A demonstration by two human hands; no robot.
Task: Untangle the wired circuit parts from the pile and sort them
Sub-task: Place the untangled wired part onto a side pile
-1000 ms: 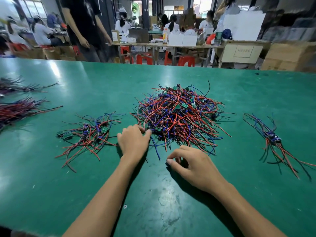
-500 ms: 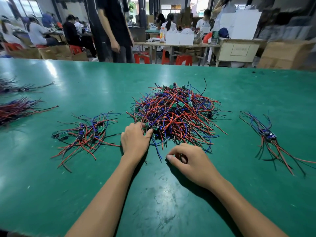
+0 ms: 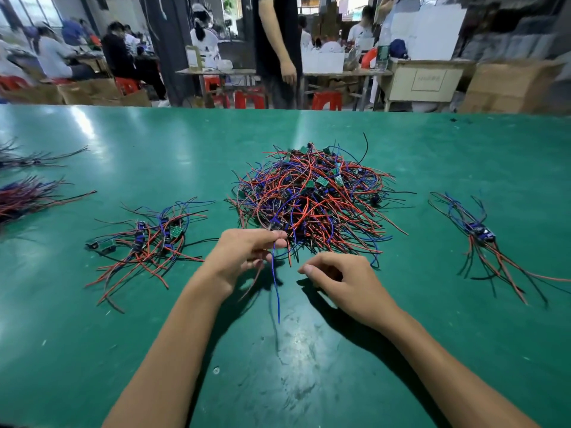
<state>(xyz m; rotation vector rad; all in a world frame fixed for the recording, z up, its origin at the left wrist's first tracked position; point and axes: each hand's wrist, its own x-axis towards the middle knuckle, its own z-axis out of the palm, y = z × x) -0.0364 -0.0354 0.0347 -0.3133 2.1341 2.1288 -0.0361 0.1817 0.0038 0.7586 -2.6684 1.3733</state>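
A big tangled pile (image 3: pixel 312 202) of small circuit boards with red, blue and black wires lies mid-table. My left hand (image 3: pixel 244 254) is lifted at the pile's near edge and pinches one wired part (image 3: pixel 276 230); its blue wire (image 3: pixel 276 288) hangs down toward the table. My right hand (image 3: pixel 340 279) rests on the table just right of it, fingers curled, holding nothing that I can see. A sorted group (image 3: pixel 148 239) lies to the left and a smaller one (image 3: pixel 482 236) to the right.
Two more wire bundles (image 3: pixel 24 196) lie at the far left of the green table (image 3: pixel 309 366). Beyond the far edge a person (image 3: pixel 278 41) stands, with seated workers, red stools and cardboard boxes behind.
My left hand has risen from the pile's edge with a wired part pinched, pulling its blue wire free. My right hand has stayed in place. The standing person has walked to the right.
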